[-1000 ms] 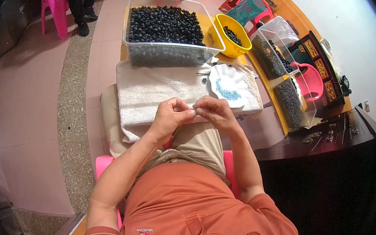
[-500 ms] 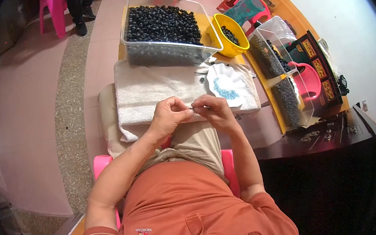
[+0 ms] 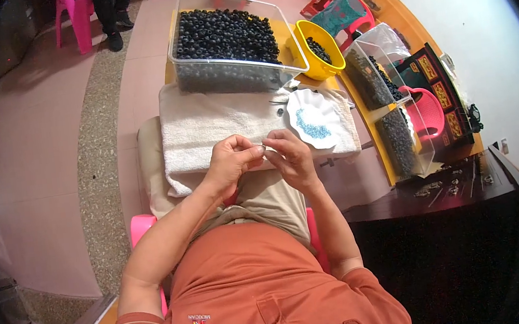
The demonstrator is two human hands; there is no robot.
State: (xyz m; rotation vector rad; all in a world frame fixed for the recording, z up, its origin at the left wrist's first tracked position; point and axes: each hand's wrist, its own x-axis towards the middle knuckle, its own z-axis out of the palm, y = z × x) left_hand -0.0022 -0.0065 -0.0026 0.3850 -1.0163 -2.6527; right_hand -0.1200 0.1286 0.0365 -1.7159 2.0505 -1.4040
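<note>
Above the near edge of a white towel (image 3: 204, 130), my two hands meet fingertip to fingertip. My left hand (image 3: 232, 162) pinches thumb against forefinger on something too small to make out. Close against it, my right hand (image 3: 291, 156) is pinched too, and what its fingertips hold is just as hard to see. Beyond my right hand lies a white scalloped dish (image 3: 325, 111) with small light-blue stones (image 3: 313, 126) in it. A small dark bead (image 3: 280, 112) rests on the towel beside the dish, near a thin dark tool (image 3: 277, 101), perhaps tweezers.
A large clear bin (image 3: 230, 72) full of black beads (image 3: 226, 34) stands behind the towel. Right of it is a yellow basket (image 3: 337, 67) with more beads. Further right are clear bins (image 3: 404, 139) and a dark table (image 3: 405, 206). A person's legs (image 3: 107, 19) show at upper left.
My right hand has turned and drawn slightly left, its fingers now more upright. My left hand stays almost in place.
</note>
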